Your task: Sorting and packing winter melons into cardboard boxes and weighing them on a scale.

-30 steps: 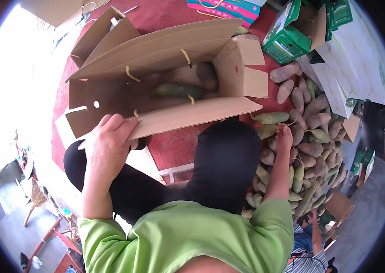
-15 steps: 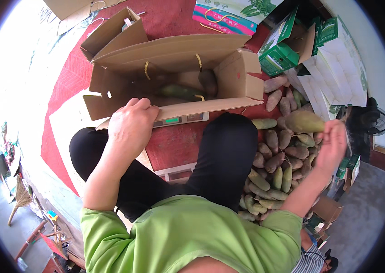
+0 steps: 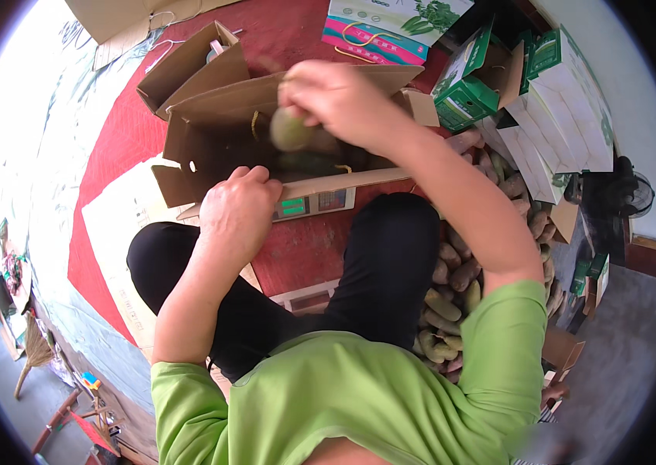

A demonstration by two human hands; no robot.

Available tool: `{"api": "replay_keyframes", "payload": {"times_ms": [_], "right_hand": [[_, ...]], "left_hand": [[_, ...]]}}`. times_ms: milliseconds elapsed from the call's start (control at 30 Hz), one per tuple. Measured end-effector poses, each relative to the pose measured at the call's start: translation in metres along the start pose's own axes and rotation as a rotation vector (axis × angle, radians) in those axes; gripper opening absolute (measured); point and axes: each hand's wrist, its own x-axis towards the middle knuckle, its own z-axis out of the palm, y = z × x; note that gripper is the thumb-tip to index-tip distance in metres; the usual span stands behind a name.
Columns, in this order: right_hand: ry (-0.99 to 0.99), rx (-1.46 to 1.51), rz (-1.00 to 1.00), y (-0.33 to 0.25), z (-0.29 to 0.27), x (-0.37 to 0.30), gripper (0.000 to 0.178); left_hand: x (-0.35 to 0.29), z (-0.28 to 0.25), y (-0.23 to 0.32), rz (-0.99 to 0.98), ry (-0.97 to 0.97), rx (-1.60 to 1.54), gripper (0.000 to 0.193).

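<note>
An open brown cardboard box [image 3: 204, 132] stands in front of me on a digital scale [image 3: 316, 203]. My left hand [image 3: 236, 208] is closed over the box's near flap. Above the box's opening, my right hand [image 3: 336, 101] grips a green radish [image 3: 291, 132] by its thin end, both somewhat blurred. Beneath it, another green radish [image 3: 309, 163] lies inside the box; the right arm and the held radish hide part of the interior. To my right, a heap of green and soil-brown radishes [image 3: 443, 306] shows partly behind my right arm.
A smaller open carton [image 3: 188, 70] stands beyond the box at the left. Green cartons [image 3: 467, 97] and folded white boxes [image 3: 556, 124] stand at the right, near a black fan [image 3: 630, 190]. Flat printed boxes [image 3: 390, 27] lie at the far side on the red mat [image 3: 119, 232].
My right hand has swung left from above the heap to over the box, carrying the radish. The box has shifted slightly; my left hand still holds its flap.
</note>
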Motion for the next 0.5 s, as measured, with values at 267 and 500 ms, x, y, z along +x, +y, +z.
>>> {"api": "replay_keyframes", "payload": {"times_ms": [267, 500], "right_hand": [[0.078, -0.576, 0.138, 0.051, 0.007, 0.032, 0.022], [0.646, -0.188, -0.188, 0.035, -0.064, -0.092, 0.019]], "left_hand": [[0.007, 0.001, -0.001, 0.014, 0.03, 0.026, 0.013], [0.004, -0.002, 0.002, -0.033, 0.041, -0.017, 0.017]]}}
